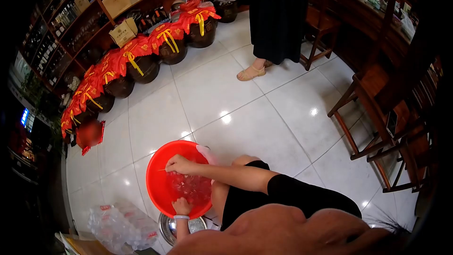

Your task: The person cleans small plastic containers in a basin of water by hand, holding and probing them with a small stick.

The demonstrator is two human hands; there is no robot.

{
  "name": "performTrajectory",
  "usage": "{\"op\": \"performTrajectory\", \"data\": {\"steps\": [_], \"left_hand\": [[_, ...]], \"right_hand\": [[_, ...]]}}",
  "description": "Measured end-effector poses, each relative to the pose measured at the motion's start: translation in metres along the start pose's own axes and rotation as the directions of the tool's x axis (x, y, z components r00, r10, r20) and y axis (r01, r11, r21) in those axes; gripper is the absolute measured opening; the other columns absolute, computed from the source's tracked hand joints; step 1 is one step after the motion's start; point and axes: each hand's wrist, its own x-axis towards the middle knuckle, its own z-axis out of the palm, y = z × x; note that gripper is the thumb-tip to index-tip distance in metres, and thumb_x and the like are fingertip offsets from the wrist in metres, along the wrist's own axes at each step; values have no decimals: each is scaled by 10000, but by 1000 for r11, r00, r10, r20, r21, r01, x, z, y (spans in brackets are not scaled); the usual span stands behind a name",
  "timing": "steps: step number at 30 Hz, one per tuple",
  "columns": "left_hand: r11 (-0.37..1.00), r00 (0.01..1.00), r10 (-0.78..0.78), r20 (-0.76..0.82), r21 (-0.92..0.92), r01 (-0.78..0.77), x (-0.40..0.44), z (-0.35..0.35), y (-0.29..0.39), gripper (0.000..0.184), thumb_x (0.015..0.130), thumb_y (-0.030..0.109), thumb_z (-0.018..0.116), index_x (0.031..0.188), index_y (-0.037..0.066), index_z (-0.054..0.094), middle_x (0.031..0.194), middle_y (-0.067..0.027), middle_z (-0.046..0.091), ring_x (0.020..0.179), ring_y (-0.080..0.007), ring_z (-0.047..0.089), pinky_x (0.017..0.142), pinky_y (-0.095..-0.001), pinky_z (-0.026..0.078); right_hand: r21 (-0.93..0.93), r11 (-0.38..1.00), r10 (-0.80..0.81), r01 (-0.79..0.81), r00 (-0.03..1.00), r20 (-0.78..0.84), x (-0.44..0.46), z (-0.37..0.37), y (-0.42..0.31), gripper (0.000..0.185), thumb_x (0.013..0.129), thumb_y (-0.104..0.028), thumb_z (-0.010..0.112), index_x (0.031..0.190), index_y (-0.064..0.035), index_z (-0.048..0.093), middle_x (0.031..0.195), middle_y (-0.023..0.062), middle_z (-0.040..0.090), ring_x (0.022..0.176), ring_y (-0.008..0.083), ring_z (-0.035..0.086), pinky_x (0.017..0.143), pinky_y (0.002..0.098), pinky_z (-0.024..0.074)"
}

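Bare skin (288, 226) fills the bottom edge; past it sits a red basin (156, 186) holding clear pieces (191, 186). Over it, the right hand (179, 164) has its fingertips pinched together, apparently on 1 thin pale strip (162, 170). At the rim is the left hand (181, 206); whether its fingers grip anything I can't make out. Handling the basin's contents seems the step underway; the next move probably calls for a light, steady pinch.
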Motion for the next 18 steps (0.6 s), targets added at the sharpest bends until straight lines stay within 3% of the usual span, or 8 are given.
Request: {"op": "performTrajectory", "data": {"steps": [2,3,6,10,12,16,17,18], "left_hand": [[960,1000,-4,-13,-281,0,0,10,-7,132,663,85,627,707,-27,572,663,-74,605,691,-121,582,641,-256,461],[568,1000,-7,-26,-823,-17,33,69,-48,85,673,36,602,738,-12,576,661,-48,589,653,-101,557,608,-235,449],[215,958,-50,-282,-940,-266,24,31,-35,99,694,8,567,793,1,569,653,-15,556,601,-81,519,565,-216,428],[-279,996,88,22,-959,45,10,-15,-19,91,731,41,552,803,-14,561,647,-21,547,579,-91,504,558,-231,425],[529,984,104,-146,-830,-179,19,18,-22,92,706,62,576,741,-23,579,658,-50,575,594,-143,540,587,-266,452],[754,992,23,-125,-650,-100,20,36,-25,124,632,24,624,748,-9,596,665,-49,595,633,-130,561,603,-253,456],[342,987,77,-143,-926,-161,33,51,-35,125,645,5,598,767,-19,584,644,-27,575,615,-95,538,574,-240,447],[342,988,75,-133,-928,-151,24,33,-27,125,645,5,598,767,-19,584,644,-27,575,615,-95,538,574,-240,447]], "right_hand": [[-23,992,-121,121,993,1,10,-2,11,149,764,-132,573,774,11,611,633,25,549,578,89,502,522,231,410],[-22,992,-121,121,993,-5,11,-5,9,149,764,-132,573,774,11,611,633,25,549,578,89,502,522,231,410],[2,996,-91,91,996,-3,10,-4,14,148,763,-131,574,774,11,612,633,27,551,574,89,502,519,230,409],[-2,1000,-10,10,1000,-1,6,-3,2,145,765,-123,572,782,15,613,638,37,560,579,92,506,529,232,409],[1,1000,12,-13,1000,8,6,0,4,142,765,-119,572,785,16,615,643,41,564,582,91,507,531,232,408],[-5,994,-114,114,993,-40,15,-6,10,143,756,-122,576,777,14,616,646,43,568,587,91,513,518,223,404],[-8,993,-118,118,993,-32,11,-5,10,143,752,-122,578,774,13,617,646,45,569,589,90,515,513,222,404],[-4,994,-109,109,994,-32,8,-5,11,143,752,-122,578,774,13,617,646,45,569,589,90,515,513,222,404]]}}
